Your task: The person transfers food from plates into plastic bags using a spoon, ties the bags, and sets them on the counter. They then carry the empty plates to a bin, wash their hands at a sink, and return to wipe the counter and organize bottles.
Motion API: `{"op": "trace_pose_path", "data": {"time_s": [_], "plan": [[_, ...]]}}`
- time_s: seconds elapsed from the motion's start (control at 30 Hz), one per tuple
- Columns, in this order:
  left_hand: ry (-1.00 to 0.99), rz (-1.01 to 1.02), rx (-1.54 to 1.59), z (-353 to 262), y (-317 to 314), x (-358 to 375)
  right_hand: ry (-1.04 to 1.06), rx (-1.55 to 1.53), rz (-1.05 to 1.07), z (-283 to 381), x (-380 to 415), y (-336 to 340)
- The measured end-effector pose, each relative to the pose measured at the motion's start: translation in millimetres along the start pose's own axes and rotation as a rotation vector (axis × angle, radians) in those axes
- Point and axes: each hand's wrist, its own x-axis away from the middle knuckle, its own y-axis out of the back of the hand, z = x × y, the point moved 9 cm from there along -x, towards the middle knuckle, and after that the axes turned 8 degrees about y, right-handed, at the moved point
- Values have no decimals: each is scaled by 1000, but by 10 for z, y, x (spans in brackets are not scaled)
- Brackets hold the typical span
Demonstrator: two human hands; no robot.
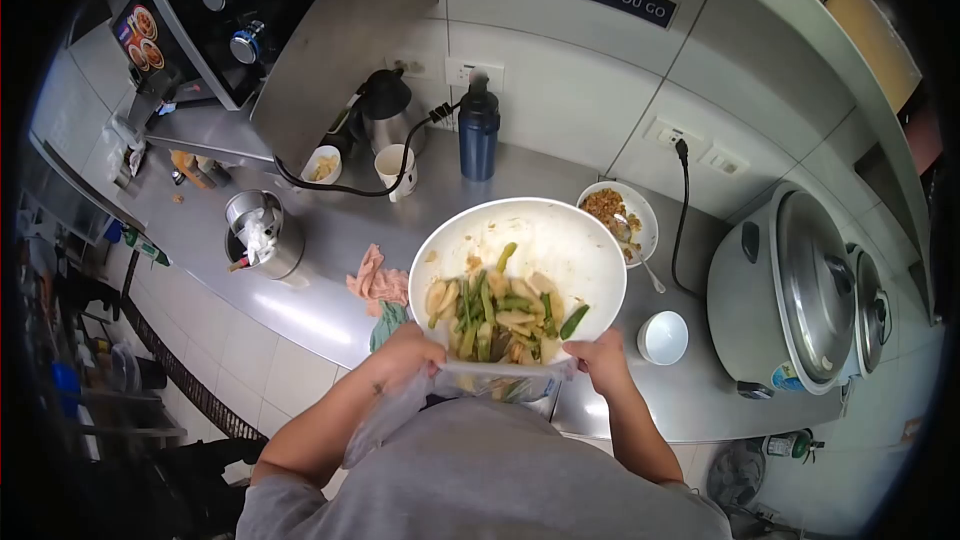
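Observation:
A large white bowl [590, 240] tilts toward me, holding cooked green and pale vegetable pieces [490, 315] gathered at its near side. Along that near rim stretches a clear plastic bag [385, 422], its mouth spread between my hands and some vegetable pieces visible through it. My left hand [408, 355] is closed on the bag at the bowl's left near edge. At the right near edge, my right hand [600, 360] is also closed on the bag, its thumb against the bowl's rim. The bag's lower part is hidden by the bowl and my body.
A smaller bowl of brown food [605, 202] with a spoon [652, 275] stands behind. Right are a white cup [663, 338] and a large rice cooker [735, 280]. Pink cloth [378, 280], a metal pot [285, 250], mug [395, 170] and blue bottle [479, 135] occupy the steel counter [320, 315].

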Motion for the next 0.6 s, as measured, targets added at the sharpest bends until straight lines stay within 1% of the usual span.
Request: {"op": "trace_pose_path", "data": {"time_s": [0.07, 0.1, 0.13, 0.2, 0.23, 0.27, 0.3, 0.33, 0.37, 0.43, 0.47, 0.5, 0.53, 0.6], "plan": [[12, 21, -62, 297, 159, -281, -8, 12, 33, -166, -62, -59], [0, 33, -99, 227, 146, -320, 7, 19, 46, -147, -105, -81], [-30, 4, -118, 92, 165, -346, -17, 47, 8, -86, -106, -54], [-27, -48, -144, 100, 130, -190, 20, 15, 17, -86, -156, -48], [-29, -37, -103, 117, 113, -150, 21, 6, 26, -153, -134, -47], [-41, -28, -60, 48, 114, -158, 97, -111, -32, -236, -203, -24], [-71, -19, -22, -100, 116, -180, 107, -72, -30, -112, -218, -13], [-115, -29, -90, -256, 80, -129, 118, -34, -30, 97, -200, 0], [-118, -35, -190, -290, 146, -253, 119, 1, -30, 204, -187, 1], [-116, -42, -386, -307, 271, -523, 172, 69, -62, 144, -303, 16], [-131, -8, -218, -326, 206, -587, 206, 106, -79, 105, -377, 33], [-157, -39, -155, -328, 135, -540, 261, 145, -100, 182, -467, 72], [-193, -70, -95, -311, 71, -467, 300, 41, -157, 341, -419, 63], [-221, -75, -22, -322, 61, -382, 353, 79, -163, 303, -509, 93]]}}
